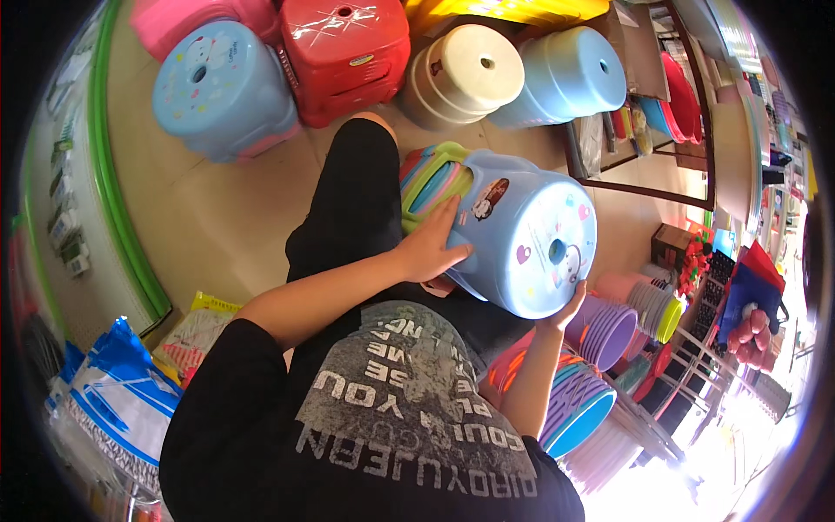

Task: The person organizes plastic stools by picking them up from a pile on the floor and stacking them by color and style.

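A nested stack of plastic stools lies tilted across my lap, its seat end toward the right. The outermost is a light blue stool with cartoon prints and a round hole in its seat. Behind it show the rims of a green stool and others in blue, pink and red. My left hand presses on the side of the stack, fingers spread at the blue stool's lower rim. Under the seat's near edge, my right hand grips the blue stool; some of its fingers are hidden.
Along the far side stand another blue stool, a red stool, cream stools and more blue stools. A dark metal frame stands at right. Stacked plastic baskets are near my right arm, packaged goods at left.
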Demonstrator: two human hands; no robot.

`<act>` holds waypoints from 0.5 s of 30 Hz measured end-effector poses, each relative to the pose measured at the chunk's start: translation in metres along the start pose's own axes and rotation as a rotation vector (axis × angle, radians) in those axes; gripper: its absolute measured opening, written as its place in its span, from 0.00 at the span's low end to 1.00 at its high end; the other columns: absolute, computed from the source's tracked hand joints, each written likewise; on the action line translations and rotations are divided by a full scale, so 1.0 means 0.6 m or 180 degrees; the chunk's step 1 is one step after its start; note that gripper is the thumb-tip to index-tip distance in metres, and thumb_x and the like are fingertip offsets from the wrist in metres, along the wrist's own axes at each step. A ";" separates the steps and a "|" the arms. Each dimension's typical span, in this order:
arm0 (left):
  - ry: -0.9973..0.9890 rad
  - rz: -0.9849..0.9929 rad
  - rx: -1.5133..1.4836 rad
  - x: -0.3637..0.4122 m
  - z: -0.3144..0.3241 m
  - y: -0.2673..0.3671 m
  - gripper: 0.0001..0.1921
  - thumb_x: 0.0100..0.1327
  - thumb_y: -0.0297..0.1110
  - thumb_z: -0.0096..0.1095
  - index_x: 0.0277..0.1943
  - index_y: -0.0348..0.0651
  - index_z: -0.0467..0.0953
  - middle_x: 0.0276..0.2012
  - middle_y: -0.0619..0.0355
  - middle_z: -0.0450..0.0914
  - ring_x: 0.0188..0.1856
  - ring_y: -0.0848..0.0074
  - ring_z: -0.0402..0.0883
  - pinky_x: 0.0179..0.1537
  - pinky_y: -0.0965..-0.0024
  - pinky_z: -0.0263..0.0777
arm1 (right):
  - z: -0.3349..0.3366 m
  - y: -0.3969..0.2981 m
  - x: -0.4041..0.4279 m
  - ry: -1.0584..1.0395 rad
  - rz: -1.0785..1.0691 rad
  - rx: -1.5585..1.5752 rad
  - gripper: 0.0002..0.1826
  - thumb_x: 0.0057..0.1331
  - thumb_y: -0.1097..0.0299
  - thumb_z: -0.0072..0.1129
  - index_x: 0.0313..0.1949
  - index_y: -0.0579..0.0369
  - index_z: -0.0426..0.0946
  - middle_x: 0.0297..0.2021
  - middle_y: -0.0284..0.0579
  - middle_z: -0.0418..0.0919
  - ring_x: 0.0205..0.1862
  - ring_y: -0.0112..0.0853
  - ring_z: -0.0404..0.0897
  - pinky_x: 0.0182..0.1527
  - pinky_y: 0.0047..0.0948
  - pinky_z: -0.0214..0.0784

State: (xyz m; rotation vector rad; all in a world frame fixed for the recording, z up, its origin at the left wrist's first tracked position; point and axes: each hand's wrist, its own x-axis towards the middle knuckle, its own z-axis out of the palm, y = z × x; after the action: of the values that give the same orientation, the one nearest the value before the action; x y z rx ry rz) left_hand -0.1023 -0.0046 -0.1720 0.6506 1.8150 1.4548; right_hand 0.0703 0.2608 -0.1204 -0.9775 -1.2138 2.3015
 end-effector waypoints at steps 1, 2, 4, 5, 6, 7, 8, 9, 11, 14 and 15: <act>-0.0033 0.0014 -0.0001 0.002 0.000 -0.004 0.47 0.66 0.42 0.61 0.76 0.25 0.40 0.76 0.33 0.47 0.79 0.51 0.46 0.77 0.60 0.43 | 0.002 0.000 -0.001 -0.0001 -0.0011 -0.0011 0.40 0.71 0.42 0.47 0.73 0.55 0.57 0.69 0.50 0.65 0.68 0.49 0.68 0.69 0.52 0.62; -0.0045 0.0016 -0.0063 0.003 -0.001 -0.006 0.48 0.66 0.42 0.61 0.76 0.25 0.40 0.76 0.33 0.47 0.79 0.52 0.46 0.77 0.61 0.43 | 0.005 0.001 0.000 -0.0004 -0.0050 -0.0028 0.40 0.71 0.42 0.47 0.73 0.55 0.57 0.69 0.51 0.66 0.68 0.49 0.68 0.69 0.51 0.62; -0.0085 0.0040 -0.0097 0.005 -0.005 -0.009 0.48 0.66 0.41 0.62 0.76 0.26 0.40 0.76 0.33 0.47 0.79 0.52 0.46 0.77 0.61 0.43 | 0.003 0.002 0.003 0.0061 -0.0087 -0.0049 0.40 0.71 0.42 0.47 0.73 0.55 0.57 0.69 0.51 0.66 0.68 0.49 0.68 0.68 0.51 0.63; -0.0106 0.0062 -0.0196 0.005 -0.007 -0.010 0.48 0.66 0.44 0.62 0.76 0.25 0.40 0.76 0.32 0.47 0.79 0.50 0.46 0.77 0.60 0.43 | 0.002 0.002 0.003 0.0101 -0.0098 -0.0084 0.40 0.71 0.42 0.47 0.73 0.55 0.57 0.69 0.51 0.67 0.68 0.49 0.68 0.68 0.51 0.63; -0.0112 0.0083 -0.0283 0.007 -0.009 -0.010 0.49 0.66 0.48 0.62 0.75 0.24 0.41 0.75 0.31 0.47 0.79 0.49 0.46 0.77 0.58 0.42 | 0.002 0.004 0.006 0.0156 -0.0148 -0.0139 0.39 0.71 0.42 0.46 0.73 0.55 0.58 0.68 0.51 0.67 0.68 0.49 0.68 0.68 0.51 0.62; -0.0123 0.0108 -0.0248 0.009 -0.007 -0.012 0.49 0.66 0.48 0.62 0.75 0.24 0.41 0.75 0.31 0.47 0.79 0.49 0.46 0.77 0.58 0.42 | 0.002 0.004 0.004 0.0151 -0.0177 -0.0106 0.39 0.71 0.42 0.46 0.73 0.55 0.58 0.68 0.51 0.67 0.68 0.49 0.68 0.68 0.51 0.62; -0.0093 0.0168 -0.0150 0.007 -0.001 -0.015 0.49 0.66 0.48 0.62 0.75 0.23 0.41 0.75 0.31 0.47 0.79 0.48 0.47 0.77 0.59 0.42 | 0.001 0.002 -0.002 0.0241 -0.0154 -0.0130 0.39 0.71 0.43 0.46 0.73 0.55 0.58 0.69 0.51 0.67 0.68 0.49 0.68 0.69 0.51 0.61; -0.0041 0.0242 -0.0024 0.011 -0.005 -0.014 0.50 0.66 0.48 0.63 0.75 0.22 0.41 0.75 0.30 0.48 0.79 0.48 0.47 0.77 0.59 0.42 | 0.010 0.002 0.000 0.0300 -0.0138 -0.0132 0.38 0.71 0.43 0.46 0.73 0.55 0.58 0.69 0.51 0.67 0.68 0.49 0.68 0.69 0.51 0.61; -0.0061 0.0262 0.0069 0.009 -0.009 -0.002 0.49 0.66 0.47 0.63 0.75 0.22 0.41 0.75 0.30 0.48 0.79 0.48 0.47 0.77 0.59 0.42 | 0.020 -0.001 -0.011 0.0282 -0.0203 -0.0044 0.38 0.72 0.44 0.44 0.73 0.56 0.58 0.69 0.51 0.67 0.69 0.49 0.67 0.70 0.51 0.59; -0.0110 0.0317 -0.0050 0.010 -0.011 0.011 0.48 0.67 0.46 0.61 0.75 0.21 0.41 0.75 0.30 0.48 0.79 0.49 0.46 0.77 0.59 0.42 | 0.018 -0.016 -0.027 0.0127 -0.0205 0.0024 0.37 0.74 0.44 0.41 0.73 0.56 0.58 0.69 0.50 0.66 0.69 0.48 0.67 0.70 0.50 0.60; -0.0184 0.0378 -0.0273 0.015 -0.011 0.009 0.47 0.68 0.45 0.60 0.75 0.22 0.40 0.75 0.30 0.48 0.79 0.49 0.46 0.77 0.59 0.41 | 0.016 -0.017 -0.033 0.0136 -0.0160 0.0080 0.36 0.74 0.45 0.41 0.73 0.55 0.58 0.69 0.50 0.66 0.69 0.47 0.67 0.70 0.50 0.60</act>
State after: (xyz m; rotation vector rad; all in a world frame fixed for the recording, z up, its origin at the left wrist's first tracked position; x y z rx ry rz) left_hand -0.1133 -0.0008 -0.1679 0.7599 1.6847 1.5663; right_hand 0.0772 0.2496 -0.1000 -0.9714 -1.1763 2.2403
